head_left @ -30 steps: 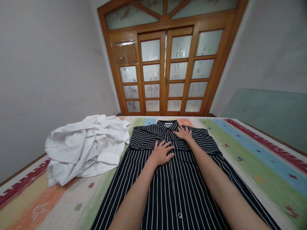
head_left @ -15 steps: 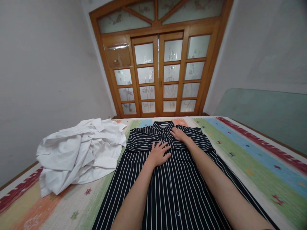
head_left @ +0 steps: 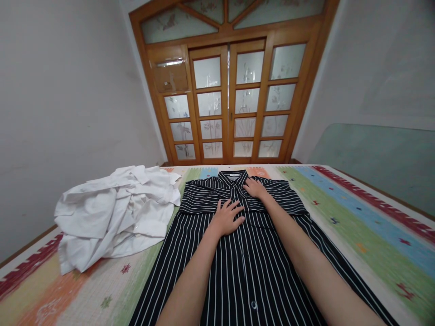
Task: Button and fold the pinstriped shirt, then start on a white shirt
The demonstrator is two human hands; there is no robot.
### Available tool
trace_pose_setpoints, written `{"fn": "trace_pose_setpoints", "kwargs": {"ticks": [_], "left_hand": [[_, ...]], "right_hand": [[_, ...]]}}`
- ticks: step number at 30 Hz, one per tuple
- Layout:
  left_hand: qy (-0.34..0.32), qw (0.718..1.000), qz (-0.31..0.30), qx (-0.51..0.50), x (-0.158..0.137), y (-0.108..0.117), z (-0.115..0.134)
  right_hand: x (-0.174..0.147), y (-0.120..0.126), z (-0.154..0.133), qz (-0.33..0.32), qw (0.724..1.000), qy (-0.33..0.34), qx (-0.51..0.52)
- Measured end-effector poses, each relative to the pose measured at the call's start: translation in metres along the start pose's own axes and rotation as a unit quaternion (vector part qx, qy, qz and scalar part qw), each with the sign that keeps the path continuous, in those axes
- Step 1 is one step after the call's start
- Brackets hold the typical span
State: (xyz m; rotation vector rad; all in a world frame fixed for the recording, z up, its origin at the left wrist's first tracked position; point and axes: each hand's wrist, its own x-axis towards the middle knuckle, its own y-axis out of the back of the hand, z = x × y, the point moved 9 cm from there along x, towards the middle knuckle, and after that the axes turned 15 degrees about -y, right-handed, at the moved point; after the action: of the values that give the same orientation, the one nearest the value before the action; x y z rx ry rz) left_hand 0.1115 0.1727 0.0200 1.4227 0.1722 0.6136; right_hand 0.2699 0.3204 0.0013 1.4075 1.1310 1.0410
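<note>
A black shirt with white stripes [head_left: 234, 267] lies front side up before me, its collar at the far end and its lower part running out of view at the bottom. My left hand [head_left: 227, 218] rests on the shirt's chest, fingers spread. Farther up, near the right side of the collar, my right hand [head_left: 254, 187] lies on the cloth with its fingers stretched out. A button shows low on the front. Across the chest, the cloth has a crosswise fold edge, with stripes running sideways above it.
A crumpled heap of white cloth [head_left: 115, 217] lies left of the shirt. Beneath both is a colourful patterned cover [head_left: 340, 217]. Beyond its far edge stands a wooden door with glass panes [head_left: 229, 108]. A pale green panel [head_left: 377, 158] leans along the right wall.
Both hands stay in nearly the same places on the shirt. The view has shifted slightly.
</note>
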Motion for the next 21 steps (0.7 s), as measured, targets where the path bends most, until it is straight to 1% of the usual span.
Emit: {"fn": "trace_pose_setpoints", "kwargs": {"ticks": [6,14,17,21], "left_hand": [[0.003,1.000,-0.002,-0.003,0.000,-0.001,-0.001],[0.007,1.000,-0.003,-0.002,0.000,0.002,0.001],[0.009,1.000,-0.002,-0.002,-0.001,0.003,0.001],[0.008,1.000,-0.005,-0.004,-0.001,0.002,0.001]], "right_hand": [[0.003,0.000,0.012,0.011,0.996,-0.086,-0.002],[-0.010,0.016,0.018,0.075,0.991,-0.113,0.022],[-0.009,0.014,0.019,0.054,0.992,-0.112,0.021],[-0.005,0.005,0.023,-0.011,0.991,-0.134,0.003]]}}
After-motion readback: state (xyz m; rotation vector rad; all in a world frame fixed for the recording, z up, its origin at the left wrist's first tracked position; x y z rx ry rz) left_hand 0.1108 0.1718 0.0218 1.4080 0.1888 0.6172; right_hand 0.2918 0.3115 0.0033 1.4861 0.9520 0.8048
